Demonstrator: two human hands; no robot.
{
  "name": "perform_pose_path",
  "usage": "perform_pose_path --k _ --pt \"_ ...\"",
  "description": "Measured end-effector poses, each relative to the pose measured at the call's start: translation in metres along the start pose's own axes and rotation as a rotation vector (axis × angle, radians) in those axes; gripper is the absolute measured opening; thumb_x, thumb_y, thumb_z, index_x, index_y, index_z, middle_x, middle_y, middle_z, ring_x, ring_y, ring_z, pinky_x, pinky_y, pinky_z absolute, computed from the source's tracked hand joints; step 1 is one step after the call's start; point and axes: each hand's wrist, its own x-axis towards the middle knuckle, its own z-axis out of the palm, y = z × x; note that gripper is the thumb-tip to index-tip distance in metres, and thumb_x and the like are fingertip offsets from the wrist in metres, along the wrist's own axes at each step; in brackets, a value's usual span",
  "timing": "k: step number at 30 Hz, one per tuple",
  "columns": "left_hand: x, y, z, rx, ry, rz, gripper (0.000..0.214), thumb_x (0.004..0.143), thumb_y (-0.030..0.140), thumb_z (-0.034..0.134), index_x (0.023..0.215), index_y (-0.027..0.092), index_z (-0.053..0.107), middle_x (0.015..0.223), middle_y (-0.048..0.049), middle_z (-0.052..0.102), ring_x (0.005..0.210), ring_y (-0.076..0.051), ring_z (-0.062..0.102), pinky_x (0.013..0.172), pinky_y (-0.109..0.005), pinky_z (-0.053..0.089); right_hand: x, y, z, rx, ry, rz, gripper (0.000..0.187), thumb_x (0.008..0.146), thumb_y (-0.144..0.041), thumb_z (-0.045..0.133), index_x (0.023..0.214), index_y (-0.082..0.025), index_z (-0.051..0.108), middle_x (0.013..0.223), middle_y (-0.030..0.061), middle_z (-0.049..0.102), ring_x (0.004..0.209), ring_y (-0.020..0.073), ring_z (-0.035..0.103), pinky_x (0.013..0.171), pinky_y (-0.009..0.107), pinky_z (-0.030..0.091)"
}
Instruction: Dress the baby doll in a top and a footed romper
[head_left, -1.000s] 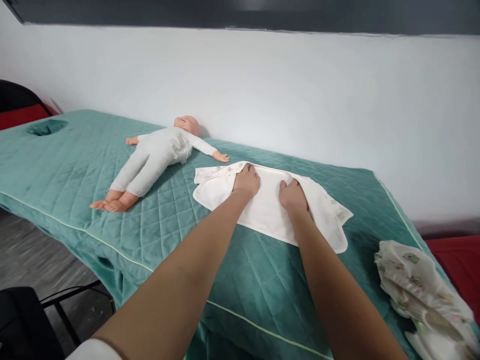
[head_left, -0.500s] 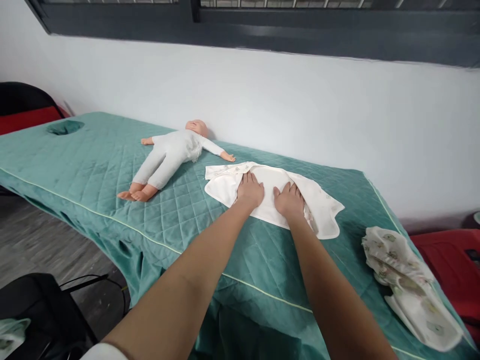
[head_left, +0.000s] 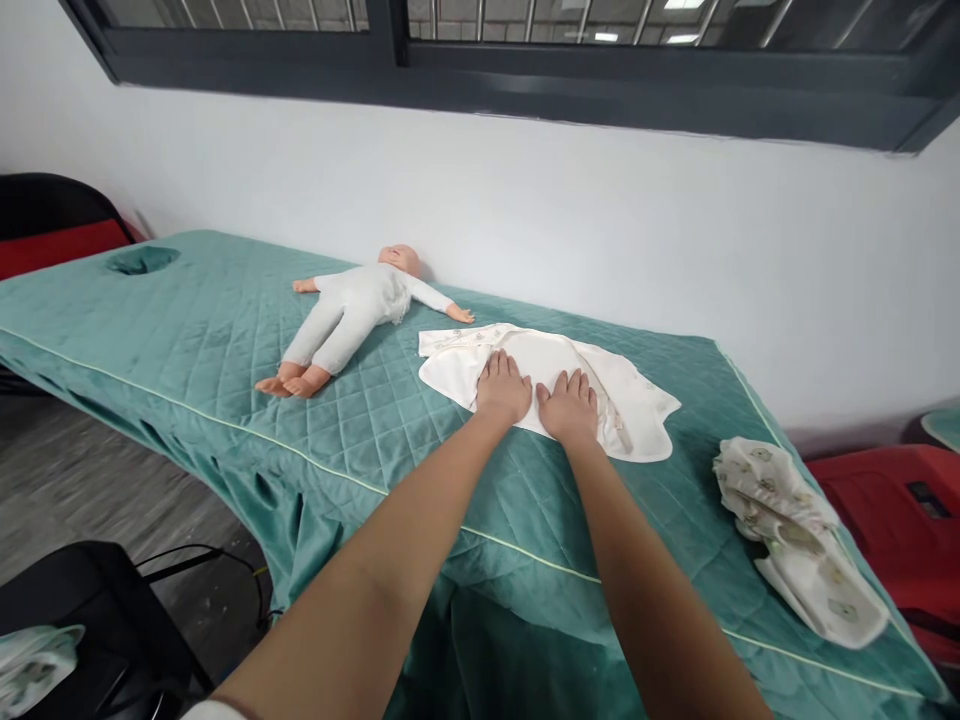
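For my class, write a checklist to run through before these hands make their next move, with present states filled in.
1. Left hand palm-down on the white garment: ok.
2. Right hand palm-down on it too: ok.
3. Garment lying on the green cover: ok.
4. Doll apart from the garment: ok.
5. Patterned cloth smoothed flat: not ok, bunched.
6. Garment's fastenings undone: cannot tell, too small.

The left arm (head_left: 405, 550) is bare below a white, probably short sleeve (head_left: 214, 711).
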Motion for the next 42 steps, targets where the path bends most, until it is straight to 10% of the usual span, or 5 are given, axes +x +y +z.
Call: perform_pose_path --k 18,24,30,35,42 --pt "0.0 -0.003 -0.001 -0.006 0.037 0.024 0.07 0.101 0.043 0.023 0.156 0.002 0.033 0.168 -0.0162 0.026 0.157 -0.026 0.02 0.129 -0.04 0.018 -0.024 0.018 -0.01 0.234 0.149 -0.292 0.059 0.098 -0.032 0.039 0.152 -0.006 0.041 0.161 0.0193 0.04 0.151 0.0268 0.032 0.123 0.043 0.025" --pt "0.004 -0.002 0.0 -0.004 0.049 0.019 0.069 0.101 0.043 0.022 0.156 0.003 0.034 0.168 -0.0151 0.026 0.157 -0.026 0.02 0.129 -0.041 0.02 0.031 0.107 -0.045 0.295 0.519 0.102 0.05 0.092 -0.031 0.044 0.137 -0.012 0.054 0.147 0.0163 0.054 0.141 0.025 0.043 0.119 0.041 0.032" --pt "0.018 -0.002 0.002 -0.016 0.061 0.009 0.067 0.101 0.043 0.023 0.156 0.005 0.035 0.168 -0.0145 0.026 0.157 -0.026 0.02 0.129 -0.04 0.02 0.048 0.178 -0.037 0.256 0.293 0.413 0.05 0.078 -0.046 0.062 0.109 -0.007 0.071 0.122 0.0312 0.063 0.118 0.0449 0.055 0.097 0.059 0.045" --pt "0.029 -0.001 0.004 -0.024 0.069 -0.002 0.066 0.101 0.042 0.024 0.155 0.006 0.036 0.167 -0.0148 0.028 0.156 -0.026 0.023 0.128 -0.041 0.022 0.05 0.19 -0.031 0.199 0.216 0.383 0.041 0.08 -0.044 0.064 0.107 -0.015 0.074 0.127 0.0231 0.065 0.119 0.0416 0.059 0.098 0.054 0.047" --pt "0.03 0.0 0.004 -0.019 0.079 0.003 0.063 0.101 0.041 0.026 0.154 0.008 0.038 0.167 -0.0139 0.03 0.156 -0.026 0.025 0.128 -0.04 0.023 0.049 0.182 -0.038 0.294 0.423 0.432 0.048 0.086 -0.03 0.053 0.127 -0.007 0.064 0.133 0.0263 0.061 0.126 0.0358 0.057 0.103 0.043 0.044"
